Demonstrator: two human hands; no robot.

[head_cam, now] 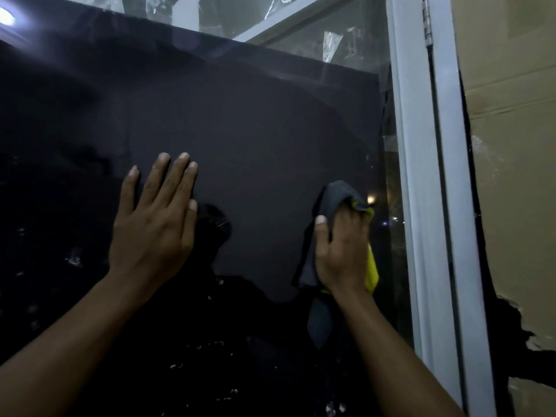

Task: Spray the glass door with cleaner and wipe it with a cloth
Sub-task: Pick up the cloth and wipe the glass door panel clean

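fingers point(168, 176) of our left hand point(153, 233) lie straight and slightly spread, flat on the glass point(255, 139). our right hand point(343, 251) bunches the cloth point(338, 197) against the pane, thumb pinching it, close to the frame point(421, 176). unwiped glass stretches up and leftward from the cloth, so we judge the right hand does the wiping. no cleaner is visible.

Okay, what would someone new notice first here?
Two hands on the dark glass door: the left hand lies flat at centre-left, the right hand grips a grey and yellow cloth against the pane near its right edge. Beside it runs a white frame, with cardboard beyond.
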